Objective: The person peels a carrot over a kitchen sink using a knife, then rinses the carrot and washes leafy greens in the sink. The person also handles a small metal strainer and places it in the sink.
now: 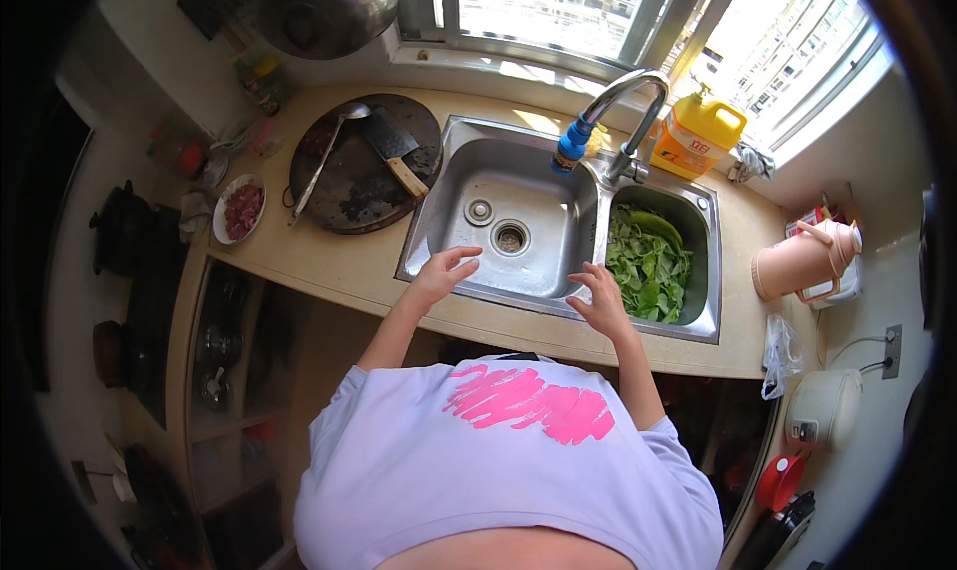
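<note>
My left hand [440, 275] hovers over the front left rim of the large sink basin [543, 199], fingers apart and holding nothing. Over the front right part of that basin is my right hand [600, 299], also with bare, spread fingers. It is close to the divider beside the smaller basin, where green leafy vegetables [648, 273] lie in a heap. A chrome faucet [628, 97] with a blue nozzle [572, 145] arches over the back of the sink. The large basin shows a drain [510, 237] and a round metal stopper [479, 211].
Left of the sink, a round dark chopping board [364, 206] bears a cleaver [391, 143] and a ladle [321, 166]. A plate of cut raw meat [242, 209] sits beyond it. Behind the faucet stands a yellow jug [698, 135]; a pink thermos [805, 260] is at right.
</note>
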A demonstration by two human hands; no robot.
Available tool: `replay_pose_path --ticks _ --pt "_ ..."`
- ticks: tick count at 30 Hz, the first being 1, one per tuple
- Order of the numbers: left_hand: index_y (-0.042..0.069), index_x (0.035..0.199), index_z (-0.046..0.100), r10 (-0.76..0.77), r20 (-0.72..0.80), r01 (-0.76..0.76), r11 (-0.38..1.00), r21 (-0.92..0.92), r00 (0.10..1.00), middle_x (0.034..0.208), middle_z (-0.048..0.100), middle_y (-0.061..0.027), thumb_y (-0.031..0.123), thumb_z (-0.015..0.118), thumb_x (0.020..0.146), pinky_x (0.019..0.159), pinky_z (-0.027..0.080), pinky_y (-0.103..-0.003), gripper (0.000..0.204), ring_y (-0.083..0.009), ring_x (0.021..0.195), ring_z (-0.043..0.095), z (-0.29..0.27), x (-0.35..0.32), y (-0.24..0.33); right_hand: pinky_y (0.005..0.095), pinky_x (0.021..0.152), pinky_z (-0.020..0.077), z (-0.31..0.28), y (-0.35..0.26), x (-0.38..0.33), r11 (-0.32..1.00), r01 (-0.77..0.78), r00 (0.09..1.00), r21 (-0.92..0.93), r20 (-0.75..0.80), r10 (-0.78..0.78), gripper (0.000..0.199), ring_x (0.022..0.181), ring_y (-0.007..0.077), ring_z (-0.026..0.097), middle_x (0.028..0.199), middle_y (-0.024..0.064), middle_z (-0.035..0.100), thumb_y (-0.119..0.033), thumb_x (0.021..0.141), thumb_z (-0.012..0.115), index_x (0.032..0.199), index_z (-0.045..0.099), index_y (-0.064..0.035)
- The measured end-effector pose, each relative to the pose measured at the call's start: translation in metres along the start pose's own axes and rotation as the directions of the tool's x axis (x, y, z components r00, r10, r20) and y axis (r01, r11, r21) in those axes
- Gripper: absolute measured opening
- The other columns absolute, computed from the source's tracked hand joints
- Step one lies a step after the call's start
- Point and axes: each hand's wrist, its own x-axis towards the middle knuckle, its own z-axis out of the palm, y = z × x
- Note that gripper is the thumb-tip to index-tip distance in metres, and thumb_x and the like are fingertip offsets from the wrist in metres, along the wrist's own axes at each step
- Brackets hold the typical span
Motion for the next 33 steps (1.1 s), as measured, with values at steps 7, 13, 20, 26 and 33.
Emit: replay_pose_path --ticks 7,13,20,26,33 --pt "0.008 0.12 0.057 0.056 -0.048 -0.048 0.988 0.144 0.997 0.117 0.061 -0.0067 0.021 0.061 0.085 0.09 0.04 -0.031 0.037 -0.0197 0.106 0.054 0.012 0.005 -0.032 0.0349 0.084 0.0467 -0.002 0.043 -0.033 0.944 -0.112 0.974 0.311 -0.155 0.167 0.025 0.096 0.0246 0.062 0.1 0.0154 0.065 -0.016 0.081 0.064 0.101 0.063 -0.0017" --pt "0.004 0.121 0.055 0.029 -0.049 -0.023 0.991 0.132 0.998 0.12 0.058 -0.0092 0.015 0.059 0.088 0.096 0.039 -0.032 0.036 -0.021 0.114 0.052 0.035 0.01 -0.044 0.033 0.077 0.0497 -0.038 0.109 -0.083 0.88 -0.306 0.881 0.364 -0.241 0.406 0.018 0.084 0.026 0.065 0.088 0.0145 0.067 -0.012 0.078 0.062 0.092 0.066 -0.0007" --pt "-0.001 0.12 0.054 -0.07 -0.12 0.078 0.995 0.065 0.99 0.12 0.057 -0.0113 0.011 0.057 0.089 0.097 0.038 -0.03 0.034 -0.0181 0.112 0.052 0.085 0.002 -0.045 0.0342 0.07 0.0513 -0.104 0.234 -0.161 0.782 -0.507 0.559 0.363 -0.553 0.618 0.016 0.075 0.0272 0.066 0.081 0.0154 0.067 -0.004 0.079 0.054 0.089 0.066 -0.0014" --pt "0.0 0.12 0.055 -0.087 -0.129 0.099 0.991 0.094 0.988 0.117 0.058 -0.0098 0.014 0.058 0.089 0.091 0.038 -0.027 0.034 -0.0156 0.106 0.052 0.13 0.006 -0.037 0.0443 0.07 0.0475 -0.154 0.359 -0.26 0.618 -0.758 0.172 0.21 -0.849 0.5 0.016 0.074 0.0348 0.06 0.076 0.0159 0.065 -0.005 0.074 0.052 0.079 0.067 -0.0044" --pt "0.002 0.121 0.055 -0.023 -0.123 0.041 0.988 0.147 0.992 0.115 0.058 -0.007 0.017 0.058 0.09 0.085 0.04 -0.025 0.034 -0.0123 0.101 0.052 0.189 0.016 -0.027 0.0391 0.077 0.0496 -0.191 0.493 -0.298 0.534 -0.787 0.222 0.307 -0.667 0.711 0.02 0.086 0.0322 0.063 0.088 0.0157 0.067 -0.01 0.077 0.054 0.09 0.069 -0.006"
